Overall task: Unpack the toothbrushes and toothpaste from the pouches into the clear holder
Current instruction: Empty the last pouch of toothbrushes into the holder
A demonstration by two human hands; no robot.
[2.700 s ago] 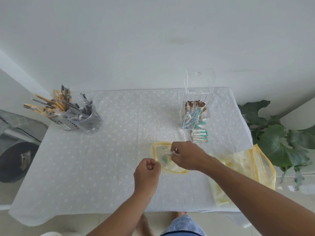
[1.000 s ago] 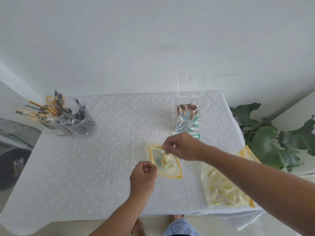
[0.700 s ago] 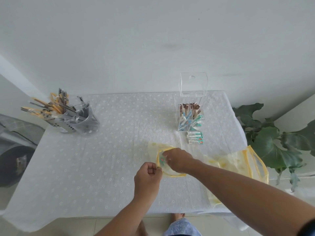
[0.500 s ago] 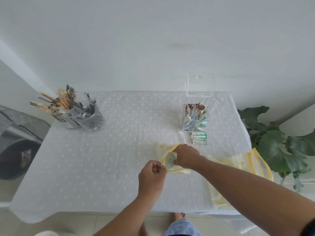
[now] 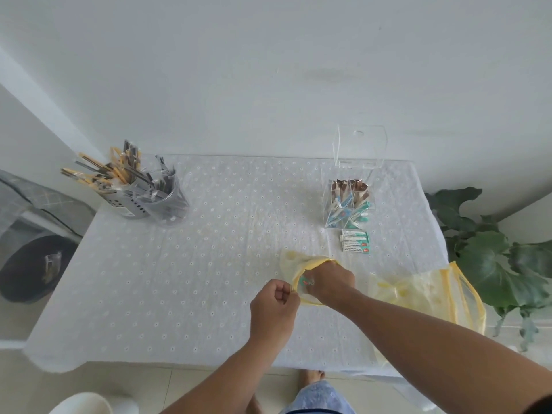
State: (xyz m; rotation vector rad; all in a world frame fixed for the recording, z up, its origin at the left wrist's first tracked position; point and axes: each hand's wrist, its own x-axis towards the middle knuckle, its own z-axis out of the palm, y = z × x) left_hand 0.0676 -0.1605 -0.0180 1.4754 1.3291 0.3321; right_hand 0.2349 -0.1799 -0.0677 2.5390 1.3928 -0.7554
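Observation:
A small yellow-edged clear pouch (image 5: 291, 259) lies on the white tablecloth (image 5: 209, 264) near the front middle. My left hand (image 5: 274, 306) pinches its near rim shut between fingers. My right hand (image 5: 330, 282) reaches inside the pouch mouth, its fingers around a small packet with green and red print (image 5: 305, 280). The clear holder (image 5: 348, 201), lid raised, stands at the back right with wrapped toothbrushes in it. Small toothpaste boxes (image 5: 355, 242) lie stacked just in front of it.
A larger yellow-trimmed bag (image 5: 424, 291) lies at the table's right edge. Grey cutlery holders (image 5: 149, 195) full of utensils stand at the back left. A leafy plant (image 5: 495, 258) grows right of the table. A dark round bin (image 5: 33, 267) sits left on the floor.
My right hand went from above the pouch down into its mouth and now grips a packet inside. My left hand has kept its pinch on the pouch rim.

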